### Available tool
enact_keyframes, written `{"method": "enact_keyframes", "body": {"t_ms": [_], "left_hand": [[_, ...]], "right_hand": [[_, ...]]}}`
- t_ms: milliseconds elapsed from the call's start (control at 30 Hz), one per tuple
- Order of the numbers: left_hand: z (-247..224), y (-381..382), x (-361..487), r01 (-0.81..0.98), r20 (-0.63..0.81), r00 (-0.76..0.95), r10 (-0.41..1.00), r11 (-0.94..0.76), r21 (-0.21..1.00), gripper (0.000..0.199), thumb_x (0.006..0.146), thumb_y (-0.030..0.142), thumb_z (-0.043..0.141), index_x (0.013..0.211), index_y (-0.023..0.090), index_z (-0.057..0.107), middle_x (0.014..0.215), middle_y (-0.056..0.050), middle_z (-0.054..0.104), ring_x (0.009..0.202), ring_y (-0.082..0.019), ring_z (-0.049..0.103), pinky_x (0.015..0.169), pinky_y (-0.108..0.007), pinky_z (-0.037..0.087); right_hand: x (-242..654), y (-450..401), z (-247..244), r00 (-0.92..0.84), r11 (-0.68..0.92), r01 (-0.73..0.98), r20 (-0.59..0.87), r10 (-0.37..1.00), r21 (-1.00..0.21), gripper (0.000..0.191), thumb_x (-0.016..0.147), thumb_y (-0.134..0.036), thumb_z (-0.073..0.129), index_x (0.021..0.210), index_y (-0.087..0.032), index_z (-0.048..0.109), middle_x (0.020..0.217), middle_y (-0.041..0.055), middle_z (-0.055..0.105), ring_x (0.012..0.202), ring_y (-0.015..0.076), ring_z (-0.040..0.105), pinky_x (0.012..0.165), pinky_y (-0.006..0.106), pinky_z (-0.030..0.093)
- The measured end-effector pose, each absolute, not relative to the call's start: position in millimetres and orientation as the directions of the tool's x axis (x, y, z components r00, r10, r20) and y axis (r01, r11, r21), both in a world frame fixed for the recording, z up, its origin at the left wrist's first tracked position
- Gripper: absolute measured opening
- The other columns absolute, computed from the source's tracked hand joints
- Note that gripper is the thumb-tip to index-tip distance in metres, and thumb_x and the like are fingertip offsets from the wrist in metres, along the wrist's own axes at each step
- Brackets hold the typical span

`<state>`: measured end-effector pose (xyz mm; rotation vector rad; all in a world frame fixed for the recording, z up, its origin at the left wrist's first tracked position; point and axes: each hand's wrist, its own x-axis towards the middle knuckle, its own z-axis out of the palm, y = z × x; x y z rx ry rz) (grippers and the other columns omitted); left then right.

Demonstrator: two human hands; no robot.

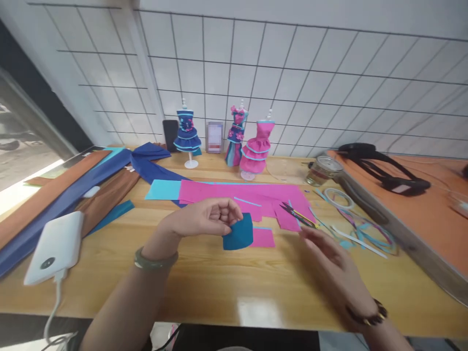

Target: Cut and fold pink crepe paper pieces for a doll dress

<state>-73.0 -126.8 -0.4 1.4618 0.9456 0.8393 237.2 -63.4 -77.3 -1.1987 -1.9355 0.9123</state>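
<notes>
My left hand (206, 218) pinches a small teal fabric piece (239, 233) by its left edge, above the wooden table (219, 287). My right hand (331, 258) is over the table to the right, fingers loosely curled and apart, nothing seen in it. Just beyond its fingertips lie yellow-and-black snips (299, 215) on pink fabric (285, 195). Partly behind the teal piece is a small pink rectangle (263, 237) with a light blue top edge. A light blue strip of cloth (164, 189) extends from the left end of the pink fabric.
Three small mannequins wear a blue dress (187, 131), a multicoloured dress (236, 136) and a pink dress (258, 148). A glass jar (323, 170) and ribbons (369, 234) are at right. Blue and brown cloth (113, 195) and a white power bank (56, 246) lie left.
</notes>
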Motion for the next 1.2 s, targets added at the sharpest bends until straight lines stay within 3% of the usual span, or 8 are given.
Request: {"method": "enact_keyframes", "body": {"t_ms": [133, 233, 367, 533, 700, 833, 933, 1200], "left_hand": [[-9, -107, -66, 0.091, -0.061, 0.561, 0.825, 0.011, 0.996, 0.024, 0.068, 0.015, 0.061, 0.090, 0.017, 0.053, 0.082, -0.001, 0.051, 0.070, -0.009, 0.044, 0.062, -0.022, 0.038], [-32, -97, -65, 0.039, -0.074, 0.582, 0.810, 0.063, 0.997, 0.024, 0.066, 0.019, 0.064, 0.086, 0.017, 0.052, 0.082, -0.001, 0.050, 0.069, -0.009, 0.044, 0.060, -0.022, 0.037], [-56, -91, -68, 0.005, -0.112, 0.585, 0.803, 0.135, 0.991, 0.025, 0.064, 0.023, 0.066, 0.084, 0.017, 0.052, 0.080, 0.000, 0.050, 0.068, -0.009, 0.045, 0.059, -0.021, 0.038], [-58, -89, -61, 0.162, -0.243, 0.617, 0.749, 0.181, 0.970, 0.032, 0.068, 0.027, 0.064, 0.097, 0.018, 0.052, 0.082, 0.001, 0.053, 0.065, -0.008, 0.048, 0.061, -0.022, 0.041], [-66, -91, -43, 0.424, -0.369, 0.554, 0.746, 0.129, 0.896, 0.052, 0.060, 0.039, 0.069, 0.105, 0.022, 0.050, 0.072, 0.003, 0.055, 0.058, -0.012, 0.054, 0.054, -0.024, 0.042], [-76, -92, -38, 0.563, -0.325, 0.458, 0.828, 0.013, 0.826, 0.015, 0.069, 0.031, 0.057, 0.079, 0.019, 0.058, 0.057, 0.005, 0.053, 0.052, -0.011, 0.052, 0.050, -0.021, 0.037], [-75, -90, -40, 0.576, -0.384, 0.443, 0.810, 0.071, 0.815, 0.015, 0.075, 0.029, 0.047, 0.069, 0.018, 0.055, 0.053, 0.004, 0.051, 0.047, -0.010, 0.051, 0.047, -0.020, 0.036], [-62, -83, -50, 0.474, -0.380, 0.418, 0.825, 0.159, 0.866, 0.032, 0.077, 0.045, 0.049, 0.068, 0.015, 0.057, 0.053, 0.004, 0.046, 0.048, -0.008, 0.046, 0.046, -0.018, 0.036]], "right_hand": [[203, -63, -56, -0.558, 0.403, 0.179, 0.245, 0.793, -0.897, 0.044, 0.082, -0.039, 0.051, 0.123, -0.026, 0.042, 0.132, 0.0074, 0.042, 0.122, 0.0216, 0.039, 0.101, 0.040, 0.032], [184, -57, -48, -0.737, 0.267, 0.095, 0.113, 0.667, -0.959, 0.044, 0.082, -0.041, 0.050, 0.122, -0.025, 0.044, 0.129, 0.0070, 0.045, 0.120, 0.0200, 0.041, 0.101, 0.039, 0.031], [170, -44, -54, -0.858, 0.039, 0.142, -0.103, 0.502, -0.989, 0.044, 0.074, -0.044, 0.060, 0.108, -0.017, 0.054, 0.092, 0.0049, 0.062, 0.084, 0.0150, 0.058, 0.076, 0.030, 0.046], [178, -30, -60, -0.868, 0.035, 0.328, -0.287, 0.405, -0.944, 0.031, 0.071, -0.041, 0.064, 0.083, -0.013, 0.059, 0.067, -0.0027, 0.054, 0.057, 0.0063, 0.047, 0.054, 0.019, 0.038], [187, -31, -71, -0.856, 0.185, 0.382, -0.271, 0.440, -0.906, 0.025, 0.075, -0.038, 0.059, 0.077, -0.014, 0.058, 0.064, -0.0035, 0.049, 0.056, 0.0069, 0.042, 0.053, 0.019, 0.035], [189, -33, -79, -0.839, 0.225, 0.409, -0.268, 0.473, -0.884, 0.022, 0.078, -0.036, 0.057, 0.081, -0.014, 0.058, 0.066, -0.0027, 0.049, 0.058, 0.0078, 0.042, 0.053, 0.019, 0.034], [195, -29, -77, -0.831, 0.229, 0.414, -0.264, 0.490, -0.881, 0.023, 0.078, -0.037, 0.056, 0.081, -0.015, 0.059, 0.065, -0.0026, 0.049, 0.057, 0.0078, 0.041, 0.052, 0.019, 0.034], [204, -21, -69, -0.753, 0.174, 0.380, -0.195, 0.628, -0.909, 0.021, 0.076, -0.036, 0.059, 0.072, -0.016, 0.056, 0.065, -0.0024, 0.051, 0.057, 0.0078, 0.044, 0.053, 0.019, 0.037]]}}
